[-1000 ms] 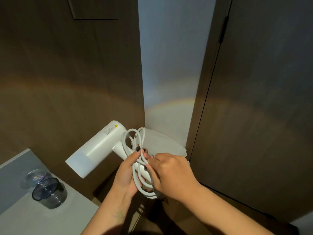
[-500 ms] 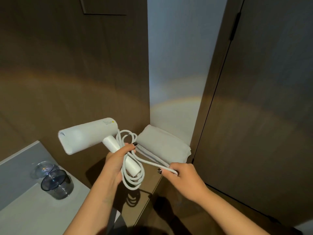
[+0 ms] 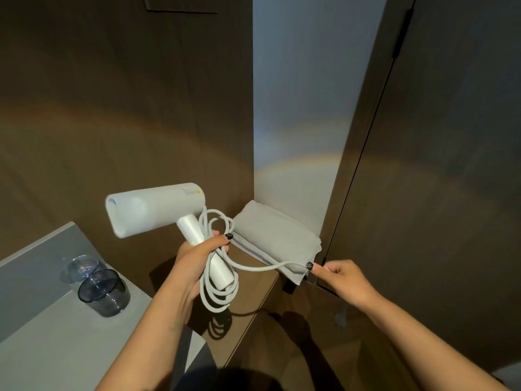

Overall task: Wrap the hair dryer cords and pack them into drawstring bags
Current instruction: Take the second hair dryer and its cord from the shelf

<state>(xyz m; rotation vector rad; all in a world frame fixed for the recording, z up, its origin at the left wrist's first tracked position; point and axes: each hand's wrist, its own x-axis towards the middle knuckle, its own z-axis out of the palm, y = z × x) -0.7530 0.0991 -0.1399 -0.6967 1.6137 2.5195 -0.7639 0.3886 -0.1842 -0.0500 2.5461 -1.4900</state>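
Observation:
A white hair dryer is held in the air, nozzle pointing left. My left hand grips its handle together with several loops of the white cord that hang along the handle. One strand of cord runs right to my right hand, which pinches its end between thumb and fingers. A folded grey drawstring bag lies on the brown shelf just behind the stretched strand.
Two dark transparent cups stand on the grey counter at lower left. Brown wood panels rise behind and a brown door is at the right. The brown shelf lies below my hands.
My right hand has pulled the cord's free end out to the right, away from the loops. The dryer has tilted so its nozzle points left and level.

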